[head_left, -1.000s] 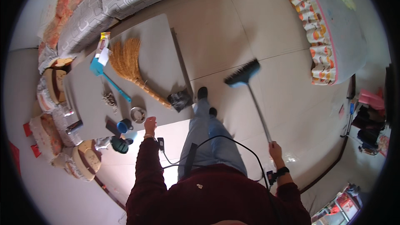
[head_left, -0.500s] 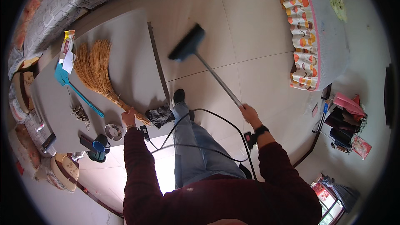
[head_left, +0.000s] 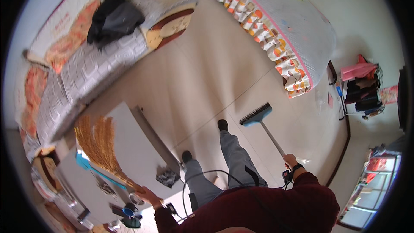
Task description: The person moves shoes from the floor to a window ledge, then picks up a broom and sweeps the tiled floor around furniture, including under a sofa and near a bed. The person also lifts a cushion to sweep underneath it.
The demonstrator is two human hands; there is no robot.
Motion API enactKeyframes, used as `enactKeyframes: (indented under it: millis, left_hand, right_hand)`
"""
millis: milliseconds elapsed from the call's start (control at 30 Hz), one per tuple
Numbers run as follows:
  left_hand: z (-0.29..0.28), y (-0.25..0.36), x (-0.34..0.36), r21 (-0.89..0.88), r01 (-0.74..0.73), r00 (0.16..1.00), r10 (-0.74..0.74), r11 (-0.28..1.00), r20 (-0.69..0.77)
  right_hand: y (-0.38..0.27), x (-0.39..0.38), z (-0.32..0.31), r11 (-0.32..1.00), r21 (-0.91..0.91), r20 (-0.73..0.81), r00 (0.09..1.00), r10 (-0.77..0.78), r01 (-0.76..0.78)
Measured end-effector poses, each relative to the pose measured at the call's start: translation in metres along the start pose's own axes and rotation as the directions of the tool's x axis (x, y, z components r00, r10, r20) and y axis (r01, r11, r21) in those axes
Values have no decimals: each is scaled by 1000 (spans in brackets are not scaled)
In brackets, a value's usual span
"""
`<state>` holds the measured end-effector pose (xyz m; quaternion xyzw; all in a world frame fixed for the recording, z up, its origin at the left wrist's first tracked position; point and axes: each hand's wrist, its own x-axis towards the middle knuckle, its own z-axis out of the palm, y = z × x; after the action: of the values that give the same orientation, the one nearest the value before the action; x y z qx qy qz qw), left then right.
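My left hand [head_left: 147,195] grips the bamboo handle of a straw broom [head_left: 95,143], whose bristles are over the grey table [head_left: 140,146]. A teal long-handled tool [head_left: 82,160], a crumpled black bag [head_left: 168,175], a round metal dish [head_left: 134,198] and a blue mug [head_left: 129,210] are on that table. My right hand [head_left: 290,159] is closed round the metal pole of a push broom, its black-bristled blue head [head_left: 257,115] out over the tiled floor to my front right.
A sofa [head_left: 101,71] with a black garment [head_left: 114,19] lines the left. A bed [head_left: 315,43] with a frilled skirt stands at right, near hanging clothes [head_left: 362,90]. A looped cable [head_left: 202,171] crosses my legs; tiled floor [head_left: 215,73] lies between sofa and bed.
My left hand has taken hold of the straw broom. The push broom swung left, then back right. My feet have stepped, and the view has shifted, bringing more sofa into sight.
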<state>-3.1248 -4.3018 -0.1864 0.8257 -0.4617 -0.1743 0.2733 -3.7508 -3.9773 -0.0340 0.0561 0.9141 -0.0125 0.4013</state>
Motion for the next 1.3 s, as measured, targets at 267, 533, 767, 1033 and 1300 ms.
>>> enactKeyframes:
  millis: [267, 533, 767, 1033, 1300]
  left_hand:
    - [75, 316, -100, -214, -352, 835, 409, 911, 367]
    - [207, 840, -232, -971, -216, 135, 988, 99, 71]
    - [184, 886, -290, -909, -363, -258, 915, 206, 310]
    - [178, 513, -69, -286, -478, 536, 534, 830, 653]
    - [44, 188, -57, 395, -654, 706, 334, 645, 624]
  right_hand:
    - [42, 113, -64, 932, 340, 79, 983, -163, 127]
    - [54, 187, -83, 869, 495, 220, 970, -107, -17]
    - [59, 284, -62, 803, -221, 212, 831, -515, 554]
    - [-113, 241, -173, 778, -133, 271, 778, -567, 614]
    - [-333, 87, -216, 551, -219, 421, 587, -691, 805]
